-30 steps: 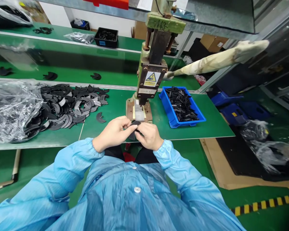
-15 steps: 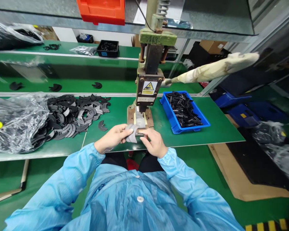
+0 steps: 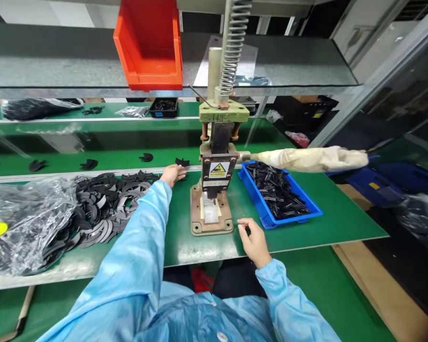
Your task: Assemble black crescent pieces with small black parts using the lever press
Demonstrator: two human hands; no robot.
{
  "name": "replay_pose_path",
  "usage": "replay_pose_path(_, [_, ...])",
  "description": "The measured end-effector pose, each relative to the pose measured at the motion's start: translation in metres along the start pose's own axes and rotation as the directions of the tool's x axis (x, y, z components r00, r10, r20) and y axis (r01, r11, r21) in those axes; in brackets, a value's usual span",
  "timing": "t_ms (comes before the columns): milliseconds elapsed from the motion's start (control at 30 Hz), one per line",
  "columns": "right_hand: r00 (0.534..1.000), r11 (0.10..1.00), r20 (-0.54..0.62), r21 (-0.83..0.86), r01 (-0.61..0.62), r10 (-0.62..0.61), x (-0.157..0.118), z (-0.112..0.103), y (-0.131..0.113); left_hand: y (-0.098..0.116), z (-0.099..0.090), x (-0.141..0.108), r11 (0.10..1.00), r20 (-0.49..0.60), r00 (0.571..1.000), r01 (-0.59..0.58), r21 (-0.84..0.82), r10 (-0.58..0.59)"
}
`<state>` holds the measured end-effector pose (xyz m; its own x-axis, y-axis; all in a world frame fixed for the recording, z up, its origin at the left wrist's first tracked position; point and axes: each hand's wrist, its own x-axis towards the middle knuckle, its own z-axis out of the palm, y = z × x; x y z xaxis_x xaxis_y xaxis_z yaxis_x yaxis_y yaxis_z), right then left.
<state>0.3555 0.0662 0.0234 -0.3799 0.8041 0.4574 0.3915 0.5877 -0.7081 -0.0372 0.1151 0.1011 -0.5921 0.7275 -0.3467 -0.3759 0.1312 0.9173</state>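
My left hand (image 3: 173,175) reaches to the edge of the far green strip, left of the press, with its fingers stretched out. Just past its fingertips lies a dark curved plastic piece (image 3: 182,162); whether they touch is hard to tell. My right hand (image 3: 254,241) hovers over the near table edge, between the press base and the blue bin. Its fingers are loosely bent, a gap shows between thumb and forefinger, and I see nothing held. The hand press (image 3: 219,171) stands between my hands, with a pale block (image 3: 210,211) on its base.
Many dark curved pieces (image 3: 105,209) spill from a clear plastic bag (image 3: 24,223) at left. A blue bin (image 3: 267,219) of small black parts stands right, below the press's wrapped lever (image 3: 306,159). An orange bin (image 3: 150,57) hangs above; several curved pieces (image 3: 89,164) line the far strip.
My hands have parted. The left moved forward to the far strip, where a curved piece now lies by its fingertips; the right moved right. The grey curved piece is gone from between them. The view tilted up.
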Motion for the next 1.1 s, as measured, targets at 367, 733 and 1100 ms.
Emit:
replay_pose_path(367, [1.000, 0.999, 0.014, 0.036, 0.014, -0.015, 0.000, 0.000, -0.004, -0.044, -0.057, -0.080, 0.832, 0.123, 0.973, -0.231, 0.505, 0.196])
replay_pose_path(733, [0.998, 0.990, -0.054, -0.139, 0.006, -0.014, 0.011, -0.059, -0.012, -0.133, -0.202, -0.191, 0.030, 0.388, 0.704, -0.502, 0.864, 0.595])
replay_pose_path(1100, [0.957, 0.865, -0.116, -0.411, -0.289, 0.265, 0.126, -0.126, 0.046, -0.133, -0.178, -0.147, -0.008, 0.435, 0.672, -0.538, 0.843, 0.599])
